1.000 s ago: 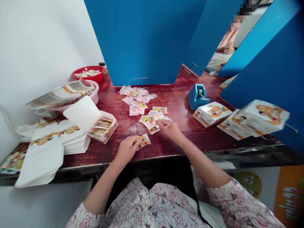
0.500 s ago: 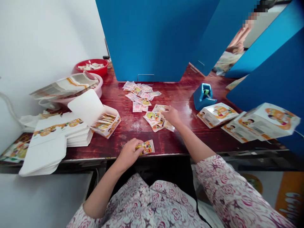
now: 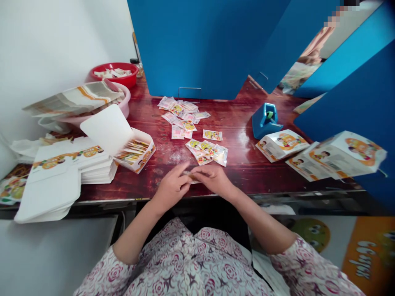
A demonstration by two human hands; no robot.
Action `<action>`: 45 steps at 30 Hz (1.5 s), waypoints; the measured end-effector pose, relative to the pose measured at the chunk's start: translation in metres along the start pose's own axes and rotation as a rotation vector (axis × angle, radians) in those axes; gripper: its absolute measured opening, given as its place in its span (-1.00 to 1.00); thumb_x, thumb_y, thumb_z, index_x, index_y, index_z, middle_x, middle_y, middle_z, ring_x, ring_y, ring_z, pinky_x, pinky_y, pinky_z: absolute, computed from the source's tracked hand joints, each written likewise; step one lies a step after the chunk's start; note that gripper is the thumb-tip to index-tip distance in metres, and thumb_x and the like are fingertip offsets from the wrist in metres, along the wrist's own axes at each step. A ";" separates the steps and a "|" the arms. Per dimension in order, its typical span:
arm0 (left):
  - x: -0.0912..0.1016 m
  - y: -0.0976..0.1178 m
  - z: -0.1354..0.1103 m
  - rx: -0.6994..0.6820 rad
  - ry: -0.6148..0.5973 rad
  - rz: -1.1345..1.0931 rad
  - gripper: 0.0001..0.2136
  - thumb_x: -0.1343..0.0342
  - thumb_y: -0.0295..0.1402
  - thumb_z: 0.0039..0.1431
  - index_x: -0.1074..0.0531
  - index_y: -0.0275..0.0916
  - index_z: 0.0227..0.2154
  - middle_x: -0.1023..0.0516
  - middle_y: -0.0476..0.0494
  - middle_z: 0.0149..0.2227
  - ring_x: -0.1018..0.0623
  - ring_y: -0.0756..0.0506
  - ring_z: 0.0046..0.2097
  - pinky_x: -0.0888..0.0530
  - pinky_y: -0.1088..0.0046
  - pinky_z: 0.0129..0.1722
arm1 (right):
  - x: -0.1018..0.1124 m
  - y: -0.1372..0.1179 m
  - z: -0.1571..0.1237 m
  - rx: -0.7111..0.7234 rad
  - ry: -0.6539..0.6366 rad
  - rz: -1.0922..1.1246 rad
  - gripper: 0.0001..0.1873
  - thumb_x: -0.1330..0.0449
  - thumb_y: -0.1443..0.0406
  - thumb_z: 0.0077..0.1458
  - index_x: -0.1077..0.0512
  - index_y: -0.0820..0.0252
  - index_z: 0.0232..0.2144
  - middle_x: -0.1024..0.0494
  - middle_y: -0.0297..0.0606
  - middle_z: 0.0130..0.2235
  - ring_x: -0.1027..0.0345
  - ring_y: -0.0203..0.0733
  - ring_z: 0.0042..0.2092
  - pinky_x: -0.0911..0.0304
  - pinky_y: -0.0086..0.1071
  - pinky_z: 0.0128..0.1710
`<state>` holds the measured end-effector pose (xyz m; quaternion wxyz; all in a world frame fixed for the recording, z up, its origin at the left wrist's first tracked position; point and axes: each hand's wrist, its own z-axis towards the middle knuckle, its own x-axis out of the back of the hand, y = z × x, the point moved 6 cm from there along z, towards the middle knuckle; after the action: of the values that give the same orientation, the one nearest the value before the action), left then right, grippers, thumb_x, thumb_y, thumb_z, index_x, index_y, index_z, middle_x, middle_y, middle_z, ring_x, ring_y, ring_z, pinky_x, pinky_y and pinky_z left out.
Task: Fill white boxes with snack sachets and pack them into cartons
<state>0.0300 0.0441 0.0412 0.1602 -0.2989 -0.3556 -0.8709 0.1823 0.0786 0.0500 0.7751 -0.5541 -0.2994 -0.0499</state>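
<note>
My left hand [image 3: 172, 187] and my right hand [image 3: 215, 179] meet at the table's front edge, closed on small sachets [image 3: 194, 176] held between them. Fingers cover most of these, so I cannot tell how many there are. Just beyond my hands lies a loose group of printed sachets [image 3: 205, 153], with a single sachet [image 3: 212, 135] behind it. Farther back is a scattered pile of sachets [image 3: 182, 116], some face up and some showing pale backs. To the left, an open white carton [image 3: 143, 161] holds a row of sachets standing on edge.
Flat unfolded cartons [image 3: 58, 185] are stacked at left. Behind them stand a pink basin [image 3: 125, 105] under a striped cloth and a red basin [image 3: 134, 78]. At right are a blue tape dispenser [image 3: 262, 125] and closed cartons [image 3: 280, 144]. Blue partitions [image 3: 197, 49] border the table.
My right hand has come back from the loose sachets to my left hand, which has moved slightly up and right. One sachet now lies separately behind the group. The camera view has shifted slightly.
</note>
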 end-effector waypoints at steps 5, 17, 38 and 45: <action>-0.003 -0.006 -0.009 0.021 -0.049 0.003 -0.85 -0.04 -0.47 0.31 -0.52 -0.20 -0.25 -0.63 -0.07 -0.31 -0.61 -0.05 -0.27 -0.56 0.41 -0.20 | 0.042 0.032 0.030 -0.175 0.179 -0.252 -0.70 -0.12 0.16 0.26 -0.61 0.15 -0.22 -0.67 -0.21 -0.16 -0.54 -0.09 -0.10 -0.40 -0.26 -0.04; -0.005 -0.011 -0.013 0.149 -0.029 -0.021 -0.91 -0.16 -0.47 0.21 -0.57 -0.23 -0.33 -0.52 -0.29 0.10 -0.45 -0.30 0.20 -0.42 -0.03 0.18 | 0.070 0.049 0.037 -0.336 0.249 -0.541 -0.65 -0.07 0.28 0.27 -0.57 0.20 -0.01 -0.63 -0.12 -0.04 -0.52 -0.06 -0.09 -0.36 -0.32 -0.12; -0.014 -0.025 -0.009 0.262 -0.163 -0.153 -0.90 -0.21 -0.43 0.17 -0.55 -0.22 -0.24 -0.59 -0.13 -0.26 -0.58 -0.11 -0.18 -0.55 0.28 -0.08 | 0.040 0.060 0.091 -0.380 0.053 -0.886 -0.65 0.02 0.30 0.32 -0.58 0.23 -0.20 -0.64 -0.06 -0.17 -0.49 -0.07 -0.18 -0.20 -0.34 -0.22; 0.001 -0.015 -0.009 0.085 0.017 0.034 -0.94 -0.19 -0.48 0.15 -0.54 -0.27 -0.40 -0.22 -0.31 0.35 -0.08 -0.40 0.41 -0.22 -0.11 0.31 | 0.012 0.014 0.048 -0.051 -0.189 -0.493 -0.68 -0.04 0.23 0.29 -0.55 0.17 -0.38 -0.56 -0.32 -0.43 -0.33 -0.28 -0.39 -0.12 -0.43 -0.35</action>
<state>0.0180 0.0475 0.0289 0.1907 -0.2906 -0.3856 -0.8547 0.1779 0.1292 0.0547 0.6941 -0.4857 -0.4951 -0.1929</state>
